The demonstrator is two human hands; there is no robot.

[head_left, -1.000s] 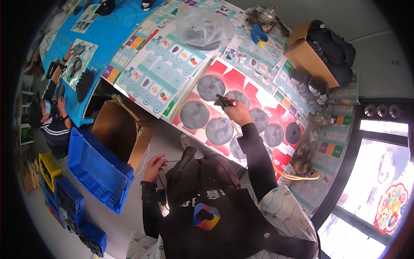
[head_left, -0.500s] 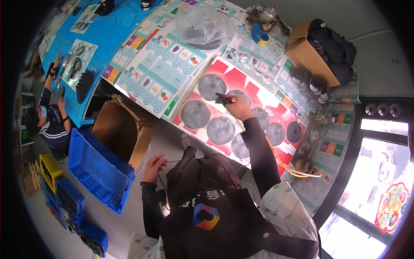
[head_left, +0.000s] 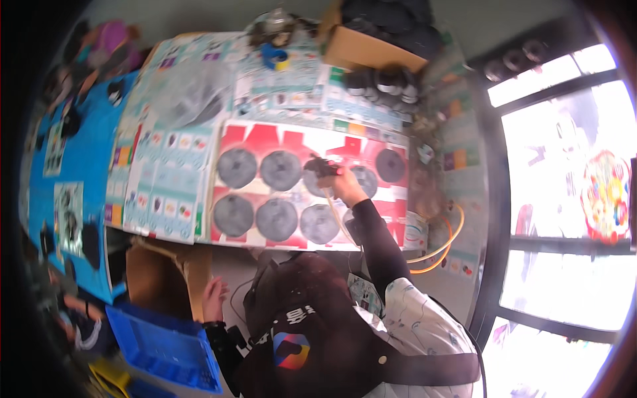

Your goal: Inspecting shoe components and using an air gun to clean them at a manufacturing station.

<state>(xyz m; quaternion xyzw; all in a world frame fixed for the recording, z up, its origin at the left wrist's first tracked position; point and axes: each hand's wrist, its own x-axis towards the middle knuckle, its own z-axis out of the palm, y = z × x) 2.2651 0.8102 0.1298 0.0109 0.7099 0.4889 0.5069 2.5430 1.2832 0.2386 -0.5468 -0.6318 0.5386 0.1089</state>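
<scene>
My right hand (head_left: 347, 186) is closed around a small black and red spray gun (head_left: 323, 167), with a pale hose running down from it. The gun is held over the grey round discs (head_left: 280, 170), partly covering one in the far row. These discs lie in two rows on a red and white printed board (head_left: 262, 136) on the table. Down by the table's near edge, my left hand (head_left: 214, 298) hangs in the air with its fingers loosely apart and holds nothing.
Beside the board lie printed sheets (head_left: 166, 179) and a clear plastic bag (head_left: 192, 93). A tape dispenser (head_left: 274, 58) and a carton of black items (head_left: 371, 48) stand behind. Blue crate (head_left: 162, 355) and cardboard box (head_left: 159, 275) sit lower left; looped hoses (head_left: 446, 245) hang right.
The whole view has turned and is now blurred. My right hand has moved the spray gun rightward along the far row of discs. My left hand still hangs low beside the table.
</scene>
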